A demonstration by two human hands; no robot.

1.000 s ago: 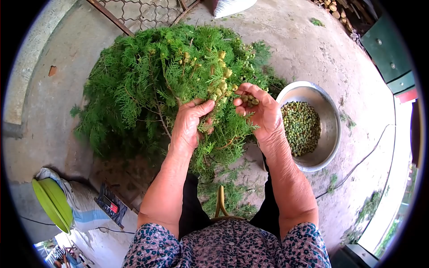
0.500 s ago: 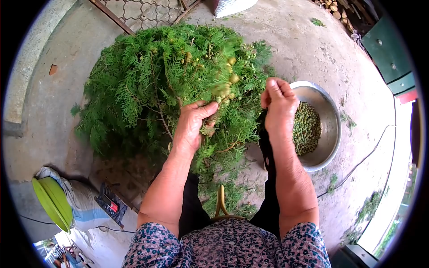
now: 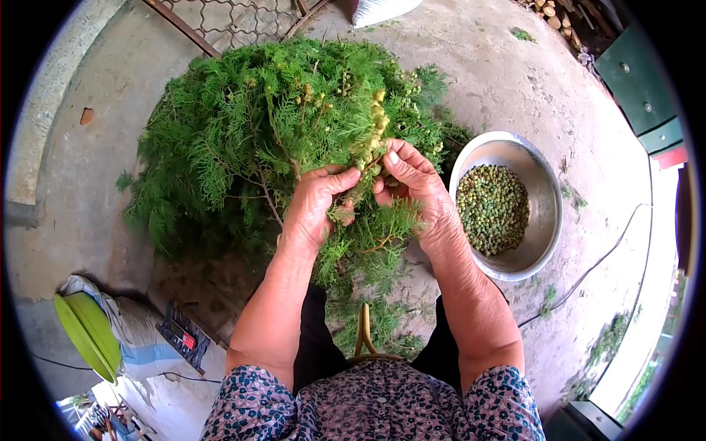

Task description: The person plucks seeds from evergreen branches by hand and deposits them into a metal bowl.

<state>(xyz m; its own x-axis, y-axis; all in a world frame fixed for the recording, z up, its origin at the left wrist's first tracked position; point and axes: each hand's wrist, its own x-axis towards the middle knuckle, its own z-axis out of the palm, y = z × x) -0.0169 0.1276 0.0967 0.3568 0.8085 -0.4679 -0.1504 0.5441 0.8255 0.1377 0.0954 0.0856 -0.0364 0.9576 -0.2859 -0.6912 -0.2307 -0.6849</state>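
Your right hand (image 3: 425, 185): returned from beside the metal bowl (image 3: 544, 202), pinching among yellow-green cones (image 3: 379, 121); picking apparently resumed. Your left hand (image 3: 312, 202): pinching the conifer sprig (image 3: 362, 131).

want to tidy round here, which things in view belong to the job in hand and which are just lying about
Seem part of the job:
- sprig
- branches
- cones
- bowl

Likely just lying about:
- green basin
- white sack
- firewood
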